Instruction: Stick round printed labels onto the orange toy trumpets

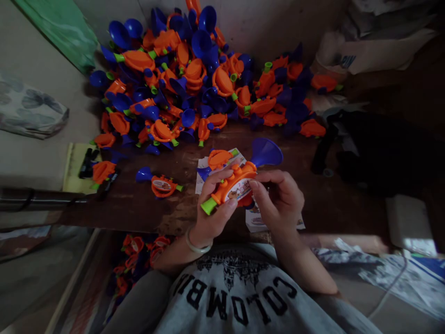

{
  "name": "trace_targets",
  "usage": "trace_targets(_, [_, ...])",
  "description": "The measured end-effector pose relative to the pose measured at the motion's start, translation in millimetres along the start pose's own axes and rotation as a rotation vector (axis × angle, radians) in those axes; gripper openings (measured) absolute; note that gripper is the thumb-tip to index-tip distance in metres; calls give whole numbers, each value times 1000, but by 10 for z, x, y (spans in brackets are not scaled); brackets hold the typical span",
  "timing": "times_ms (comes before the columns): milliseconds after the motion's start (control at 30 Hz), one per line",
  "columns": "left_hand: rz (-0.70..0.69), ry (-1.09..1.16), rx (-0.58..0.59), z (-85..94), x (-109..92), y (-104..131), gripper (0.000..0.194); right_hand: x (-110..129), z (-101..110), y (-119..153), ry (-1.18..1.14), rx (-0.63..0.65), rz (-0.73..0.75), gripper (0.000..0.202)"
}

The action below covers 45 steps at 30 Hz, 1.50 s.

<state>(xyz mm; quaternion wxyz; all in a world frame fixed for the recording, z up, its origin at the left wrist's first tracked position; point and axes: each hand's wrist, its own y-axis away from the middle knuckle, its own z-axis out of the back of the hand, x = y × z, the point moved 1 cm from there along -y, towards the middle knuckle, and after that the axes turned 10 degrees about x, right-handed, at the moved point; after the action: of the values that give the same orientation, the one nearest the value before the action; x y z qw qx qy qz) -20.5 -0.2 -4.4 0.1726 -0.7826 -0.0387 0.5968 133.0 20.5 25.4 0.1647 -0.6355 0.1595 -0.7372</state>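
An orange toy trumpet [239, 178] with a lime mouthpiece and a blue bell is held above the table, tilted up to the right. My left hand [217, 211] is closed around its mouthpiece end, the thumb lying on its front. A white oval sticker [239, 189] with a printed picture covers the front face. At the sticker's right end, my right hand [280, 199] pinches with thumb and index finger. Just behind lies another toy trumpet [219, 159] on printed sheets. More sticker sheets [255, 220] lie below my hands, partly hidden. One stickered trumpet [162, 185] rests to the left.
A big heap of toy trumpets [187, 76] fills the back of the brown table [139, 213]. Stickered trumpets [132, 255] sit lower left, below the table edge. Black markers [86, 163] lie on a yellow pad [71, 169]. Dark cloth [378, 148] covers the right side.
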Motion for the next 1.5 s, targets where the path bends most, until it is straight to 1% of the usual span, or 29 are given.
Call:
trace_targets(67, [-41,5,4,-5,-12,9,52,-1,-3,-2,80,-4,71,9])
trace_targets(200, [-103,23,31,-17,-33,15,51,20,-12,-29,237,-6,145,11])
trace_targets(367, [-156,-82,52,-6,-30,15,53,74,-16,-70,490,-10,304,15])
trace_targets(433, [-161,-103,52,-14,-22,18,52,65,-16,-70,553,-27,313,17])
trace_targets(467, [-158,-103,50,-21,-19,21,51,53,-14,-67,574,-65,297,22])
trace_targets(533, [-144,-105,44,-35,-21,35,49,20,-10,-60,598,-158,275,46])
trace_targets(567, [-137,-120,49,-34,-28,45,49,-4,-9,-62,600,-167,273,61])
trace_targets(600, [-133,-154,59,-21,-38,58,49,-37,-6,-71,602,-139,274,73])
trace_targets(633, [-131,-205,70,12,-50,73,50,-83,2,-90,612,-86,273,81])
trace_targets(667, [-134,-272,80,68,-62,90,49,-145,20,-118,639,-27,252,85])
trace_targets(733, [-163,-476,76,266,-77,128,49,-325,95,-203,730,64,138,88])
trace_targets(767, [-186,-616,52,405,-78,149,48,-437,144,-257,784,108,45,89])
trace_targets(833, [-223,-982,-32,735,-63,198,49,-674,228,-370,825,308,-184,85])
trace_targets(867, [-195,-1162,-83,909,-48,225,47,-779,250,-423,826,411,-284,84])
trace_targets(900, [-95,-1303,-119,1079,-29,253,45,-866,254,-472,826,502,-363,84])
trace_targets(967, [161,-1498,-138,1369,1,316,42,-981,204,-558,846,619,-459,85])
trace_targets(1000, [281,-1553,-114,1477,7,347,43,-1012,156,-594,867,659,-489,85])
trace_targets(1033, [373,-1589,-70,1557,6,374,47,-1034,100,-626,886,696,-516,86])
trace_targets(1067, [433,-1611,-17,1609,1,393,53,-1049,41,-653,899,730,-542,87])
trace_targets(1100, [462,-1626,32,1634,-6,401,58,-1063,-16,-675,906,759,-563,89])
trace_targets(1133, [467,-1638,64,1633,-11,394,63,-1078,-65,-692,906,782,-580,91])
trace_targets(1167, [451,-1648,68,1609,-10,371,65,-1096,-105,-704,902,797,-594,95])
trace_targets(1200, [418,-1656,51,1561,2,330,65,-1116,-135,-711,895,804,-601,97])
trace_targets(1267, [325,-1649,28,1409,67,200,63,-1160,-164,-712,877,800,-605,100])
trace_targets(1300, [284,-1631,53,1316,121,116,62,-1180,-165,-708,865,791,-604,99])
trace_targets(1333, [260,-1604,112,1221,185,23,63,-1197,-159,-704,849,778,-599,96])
trace_targets(1400, [270,-1543,242,1063,314,-168,63,-1221,-129,-697,813,742,-582,87])
trace_targets(1467, [293,-1507,281,982,399,-353,55,-1237,-82,-698,772,697,-560,77])
trace_targets(1500, [295,-1497,273,974,419,-442,50,-1246,-53,-700,749,674,-548,73])
